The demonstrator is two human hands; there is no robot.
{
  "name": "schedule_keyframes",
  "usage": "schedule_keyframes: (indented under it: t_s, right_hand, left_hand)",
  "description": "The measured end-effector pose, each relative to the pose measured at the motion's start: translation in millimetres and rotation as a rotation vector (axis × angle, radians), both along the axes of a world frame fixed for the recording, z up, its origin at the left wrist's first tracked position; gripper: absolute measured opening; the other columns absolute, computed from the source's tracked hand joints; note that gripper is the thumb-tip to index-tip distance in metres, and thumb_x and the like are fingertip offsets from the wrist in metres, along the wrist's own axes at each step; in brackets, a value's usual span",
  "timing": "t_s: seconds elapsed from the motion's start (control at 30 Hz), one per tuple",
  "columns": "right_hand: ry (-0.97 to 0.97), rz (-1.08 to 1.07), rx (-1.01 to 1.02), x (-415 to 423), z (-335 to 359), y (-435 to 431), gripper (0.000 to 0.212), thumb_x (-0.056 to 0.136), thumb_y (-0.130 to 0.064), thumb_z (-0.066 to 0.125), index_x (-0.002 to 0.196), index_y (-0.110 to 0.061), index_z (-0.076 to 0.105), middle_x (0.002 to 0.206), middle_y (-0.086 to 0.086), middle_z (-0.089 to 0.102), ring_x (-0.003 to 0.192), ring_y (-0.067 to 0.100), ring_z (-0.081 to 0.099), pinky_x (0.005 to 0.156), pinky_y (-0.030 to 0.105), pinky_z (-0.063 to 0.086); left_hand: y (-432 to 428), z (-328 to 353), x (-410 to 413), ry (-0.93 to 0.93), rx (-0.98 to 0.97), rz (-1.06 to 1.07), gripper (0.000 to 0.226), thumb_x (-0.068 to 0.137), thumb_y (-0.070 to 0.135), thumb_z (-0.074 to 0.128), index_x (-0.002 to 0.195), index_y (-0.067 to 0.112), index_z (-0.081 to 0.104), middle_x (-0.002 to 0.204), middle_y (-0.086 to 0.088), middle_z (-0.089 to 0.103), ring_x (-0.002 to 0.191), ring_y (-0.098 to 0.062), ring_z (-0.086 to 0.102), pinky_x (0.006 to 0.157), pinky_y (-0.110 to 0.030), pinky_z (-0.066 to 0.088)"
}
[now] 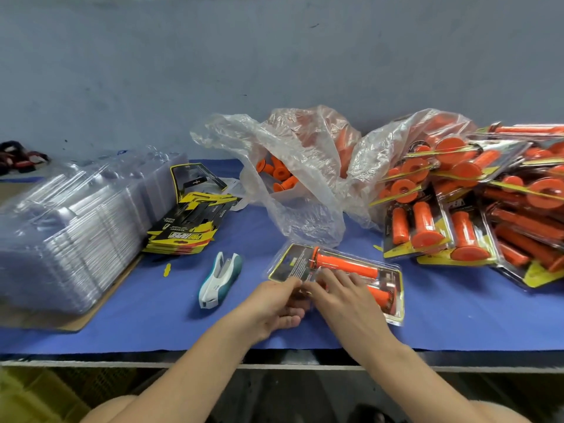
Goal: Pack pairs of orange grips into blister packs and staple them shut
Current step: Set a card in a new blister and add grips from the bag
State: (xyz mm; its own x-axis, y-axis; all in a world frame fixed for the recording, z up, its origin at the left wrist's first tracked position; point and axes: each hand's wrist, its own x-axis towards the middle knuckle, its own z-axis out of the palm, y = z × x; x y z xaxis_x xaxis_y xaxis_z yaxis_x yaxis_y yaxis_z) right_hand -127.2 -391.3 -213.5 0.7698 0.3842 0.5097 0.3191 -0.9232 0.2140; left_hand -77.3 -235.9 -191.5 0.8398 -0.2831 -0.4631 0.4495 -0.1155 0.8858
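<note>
So, far left on the table: stack of empty clear shells, then a heap of printed cards, then the stapler lying free, no hand on it. Behind centre, a plastic bag w/ loose orange grips inside. Front centre is the blister pack being worked: card in, two grips in it, one in plain sight, the 2nd half hidden under the right hand. The left hand takes the pack's near-left edge, fingers curled & pinching it. The right hand lies over the cover, fingers fairly straight, pressing down, holding nothing. Far right: pile of finished packs. Step in hand, I reckon: closing the shell over the pair, i.e. loading done, stapling not yet. Next move prob. needs one hand to keep the edges shut & lined up while the other reaches left for the stapler, then bites through plastic + card at the rim, clear of the grips. Can't tell if the flap is fully closed.
</note>
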Motion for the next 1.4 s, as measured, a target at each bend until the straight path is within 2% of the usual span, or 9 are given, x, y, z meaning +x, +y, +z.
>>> schedule_keyframes:
  t_s: [0.07, 0.13, 0.23, 0.37, 0.47, 0.6, 1.17, 1.3, 1.4]
  right_hand:
    - [-0.008, 0.010, 0.044, 4.1, -1.9, 1.4, 0.036, 0.077, -0.014, 0.060, 0.111, -0.025, 0.065, 0.098, 0.002, 0.059, 0.085, 0.025, 0.060, 0.072, 0.037, 0.051]
    - [-0.023, 0.004, 0.033, 9.5, -3.4, 0.7, 0.042, 0.075, -0.014, 0.054, 0.114, -0.025, 0.067, 0.096, 0.003, 0.059, 0.082, 0.026, 0.059, 0.069, 0.036, 0.051]
    - [0.007, 0.000, -0.041, 14.9, -9.1, -0.1, 0.046, 0.074, -0.015, 0.069, 0.118, -0.027, 0.066, 0.099, 0.006, 0.062, 0.080, 0.025, 0.061, 0.069, 0.035, 0.051]
    - [0.033, -0.023, -0.024, 18.3, -12.2, -0.5, 0.058, 0.069, -0.016, 0.082, 0.123, -0.027, 0.064, 0.099, 0.007, 0.060, 0.080, 0.026, 0.060, 0.070, 0.036, 0.050]
    - [0.005, -0.033, -0.009, 17.5, -12.6, -0.3, 0.057, 0.069, -0.016, 0.083, 0.122, -0.026, 0.064, 0.097, 0.006, 0.059, 0.079, 0.026, 0.058, 0.070, 0.037, 0.050]
    - [-0.020, -0.057, 0.000, 19.3, -9.5, 1.2, 0.052, 0.072, -0.016, 0.080, 0.121, -0.026, 0.065, 0.096, 0.005, 0.058, 0.079, 0.026, 0.058, 0.072, 0.038, 0.050]
    - [-0.059, -0.035, 0.003, 17.1, -12.8, 11.8, 0.043, 0.085, -0.023, 0.036, 0.114, -0.027, 0.068, 0.098, 0.000, 0.061, 0.083, 0.022, 0.059, 0.073, 0.035, 0.048]
    - [-0.055, -0.027, 0.044, 17.9, -14.6, 12.4, 0.024, 0.086, -0.021, 0.058, 0.107, -0.025, 0.067, 0.094, 0.000, 0.059, 0.081, 0.022, 0.057, 0.073, 0.036, 0.047]
    - [-0.080, -0.074, 0.135, 21.2, -13.4, 20.8, 0.043, 0.079, -0.019, 0.072, 0.121, -0.016, 0.062, 0.103, 0.004, 0.061, 0.085, 0.025, 0.059, 0.072, 0.038, 0.048]
  left_hand:
    - [19.7, 1.1, 9.5, -0.302, 0.412, 0.031, 0.045, 0.101, 0.042, 0.044, 0.067, 0.017, 0.059, 0.053, 0.000, 0.057, 0.049, -0.021, 0.056, 0.046, -0.023, 0.036]
    - [44.6, -0.9, 22.6, -0.737, 1.021, 0.202, 0.044, 0.099, 0.049, 0.043, 0.073, 0.018, 0.060, 0.079, -0.005, 0.067, 0.088, -0.031, 0.063, 0.063, -0.033, 0.041]
    - [66.5, -6.8, 36.3, -0.763, 1.434, 0.203, 0.052, 0.092, 0.058, 0.049, 0.120, 0.015, 0.051, 0.122, -0.010, 0.055, 0.118, -0.031, 0.049, 0.088, -0.041, 0.042]
    - [73.8, -9.1, 50.3, -0.558, 1.329, 0.096, 0.053, 0.093, 0.052, 0.055, 0.123, 0.008, 0.046, 0.129, -0.015, 0.052, 0.121, -0.033, 0.049, 0.090, -0.041, 0.044]
    - [85.4, 10.4, 48.1, -0.376, 0.709, 0.101, 0.041, 0.091, 0.050, 0.061, 0.088, 0.010, 0.054, 0.095, -0.017, 0.067, 0.081, -0.030, 0.063, 0.067, -0.032, 0.048]
    - [94.6, 19.5, 19.9, 0.065, 0.083, -0.191, 0.066, 0.077, 0.060, 0.075, 0.110, 0.003, 0.064, 0.091, -0.018, 0.070, 0.066, -0.027, 0.065, 0.054, -0.030, 0.054]
    - [35.5, 4.7, 13.2, 0.048, -0.101, -0.145, 0.058, 0.090, 0.057, 0.059, 0.114, 0.005, 0.064, 0.092, -0.014, 0.065, 0.064, -0.019, 0.058, 0.053, -0.026, 0.053]
    - [30.6, 4.5, 13.4, 0.060, -0.072, -0.112, 0.062, 0.089, 0.053, 0.062, 0.119, -0.001, 0.063, 0.090, -0.014, 0.064, 0.062, -0.020, 0.059, 0.052, -0.027, 0.053]
    - [29.3, 2.6, 13.5, 0.061, -0.082, -0.101, 0.058, 0.090, 0.051, 0.061, 0.115, -0.002, 0.062, 0.088, -0.016, 0.064, 0.060, -0.023, 0.058, 0.051, -0.029, 0.052]
